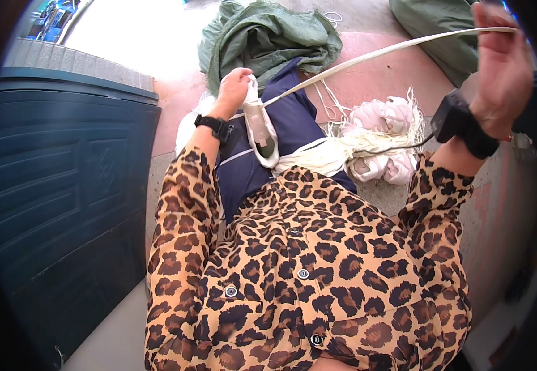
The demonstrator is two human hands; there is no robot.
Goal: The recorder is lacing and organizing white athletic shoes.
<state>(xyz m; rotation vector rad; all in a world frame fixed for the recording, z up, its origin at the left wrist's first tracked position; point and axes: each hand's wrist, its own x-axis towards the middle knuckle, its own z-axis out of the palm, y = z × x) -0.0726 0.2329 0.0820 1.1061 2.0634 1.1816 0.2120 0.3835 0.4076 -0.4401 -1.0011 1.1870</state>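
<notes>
My left hand is closed on the upper end of a pale white-pink shoe, which lies lengthwise over my dark blue trousers. From the shoe a flat white shoelace runs taut up to the right. Its far end is in my raised right hand, whose fingers are partly blurred near the picture's rim. A loose bunch of cream laces spreads across my lap, just right of the shoe.
Several pale pink rounded pieces, perhaps shoes, sit on the floor to the right among stringy laces. A crumpled green sack stands ahead; another green sack is at the far right. A dark blue panelled door rises close on the left.
</notes>
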